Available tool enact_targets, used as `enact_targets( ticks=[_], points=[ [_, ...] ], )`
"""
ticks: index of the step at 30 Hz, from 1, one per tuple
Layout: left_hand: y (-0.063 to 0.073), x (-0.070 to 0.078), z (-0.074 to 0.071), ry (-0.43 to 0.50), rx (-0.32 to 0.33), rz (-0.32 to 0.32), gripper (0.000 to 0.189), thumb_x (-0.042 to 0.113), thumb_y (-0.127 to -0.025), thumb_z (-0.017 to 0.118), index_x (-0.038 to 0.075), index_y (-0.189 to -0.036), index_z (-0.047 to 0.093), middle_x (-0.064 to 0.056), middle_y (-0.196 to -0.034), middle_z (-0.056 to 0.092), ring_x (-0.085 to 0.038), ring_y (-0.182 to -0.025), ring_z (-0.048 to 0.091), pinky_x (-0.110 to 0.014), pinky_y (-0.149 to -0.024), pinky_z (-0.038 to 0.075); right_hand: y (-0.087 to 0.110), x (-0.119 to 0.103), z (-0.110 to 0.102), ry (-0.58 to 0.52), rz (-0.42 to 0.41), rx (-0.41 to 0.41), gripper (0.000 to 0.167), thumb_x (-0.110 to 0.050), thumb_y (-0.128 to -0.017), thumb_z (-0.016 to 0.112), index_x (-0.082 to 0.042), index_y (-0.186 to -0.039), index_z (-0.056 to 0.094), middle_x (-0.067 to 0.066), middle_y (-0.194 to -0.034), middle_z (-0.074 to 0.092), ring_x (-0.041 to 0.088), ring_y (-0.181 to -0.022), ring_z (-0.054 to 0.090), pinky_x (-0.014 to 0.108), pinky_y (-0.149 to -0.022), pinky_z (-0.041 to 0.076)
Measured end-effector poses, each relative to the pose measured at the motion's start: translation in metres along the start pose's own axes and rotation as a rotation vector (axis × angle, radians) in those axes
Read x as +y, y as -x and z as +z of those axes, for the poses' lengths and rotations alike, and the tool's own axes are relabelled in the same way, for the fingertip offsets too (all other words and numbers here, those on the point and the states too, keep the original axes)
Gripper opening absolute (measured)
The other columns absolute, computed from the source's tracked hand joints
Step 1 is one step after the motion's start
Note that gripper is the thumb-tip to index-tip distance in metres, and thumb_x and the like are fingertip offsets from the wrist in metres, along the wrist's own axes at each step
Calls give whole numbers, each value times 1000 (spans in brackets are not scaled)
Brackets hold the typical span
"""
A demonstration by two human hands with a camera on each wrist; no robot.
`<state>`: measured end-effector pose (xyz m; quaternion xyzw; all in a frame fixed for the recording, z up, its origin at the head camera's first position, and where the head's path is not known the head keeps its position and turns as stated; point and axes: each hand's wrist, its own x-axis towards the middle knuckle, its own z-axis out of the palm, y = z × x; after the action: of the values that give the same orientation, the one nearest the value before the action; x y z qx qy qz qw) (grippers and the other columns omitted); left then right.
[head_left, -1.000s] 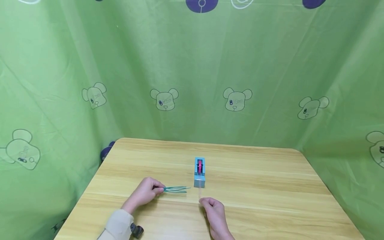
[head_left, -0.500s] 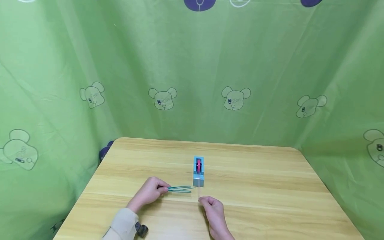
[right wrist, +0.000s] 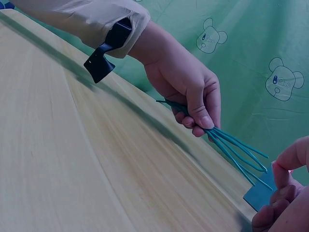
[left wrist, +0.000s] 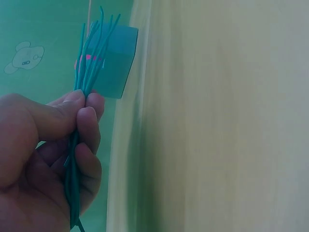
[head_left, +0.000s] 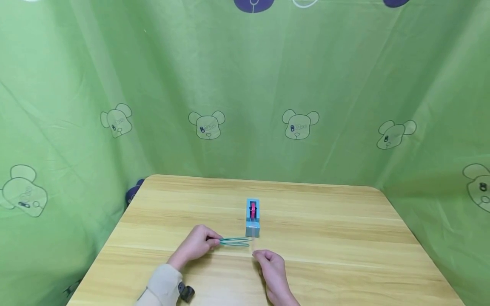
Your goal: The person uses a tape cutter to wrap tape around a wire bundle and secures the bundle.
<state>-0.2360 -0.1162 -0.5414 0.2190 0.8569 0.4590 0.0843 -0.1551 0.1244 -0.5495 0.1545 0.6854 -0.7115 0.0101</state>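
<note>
My left hand (head_left: 195, 245) grips wires (left wrist: 73, 181), right hand (head_left: 273, 272) pinches tape (head_left: 253, 244); splayed tips (left wrist: 117, 19) at its nine o'clock could snag.

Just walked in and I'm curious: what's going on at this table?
Someone's left hand holds a bundle of thin green strands above the wooden table. Their right hand pinches the end of a clear tape strip, which runs to a blue dispenser. The strands' loose ends point at the strip; whether they touch it is hard to tell.
</note>
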Motion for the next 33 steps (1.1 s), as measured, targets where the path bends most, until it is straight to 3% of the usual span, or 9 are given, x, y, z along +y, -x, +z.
enact_targets(
  ticks=[17,33],
  points=[
    [-9,10,15,3,-7,-18,12,4,-92,68,6,-99,78,2,-79,71,-12,-64,63,-26,-55,51,-1,0,-1,-5,-10,10,23,-12,-87,69,9,-94,69,4,-91,61,17,-81,48,24,-63,42],
    [-9,10,13,-4,-20,-29,12,5,-92,68,7,-97,78,2,-82,73,-13,-64,63,-26,-54,50,0,0,0,-20,5,12,22,-12,-87,68,9,-94,69,5,-93,62,18,-75,48,28,-67,42]
  ],
)
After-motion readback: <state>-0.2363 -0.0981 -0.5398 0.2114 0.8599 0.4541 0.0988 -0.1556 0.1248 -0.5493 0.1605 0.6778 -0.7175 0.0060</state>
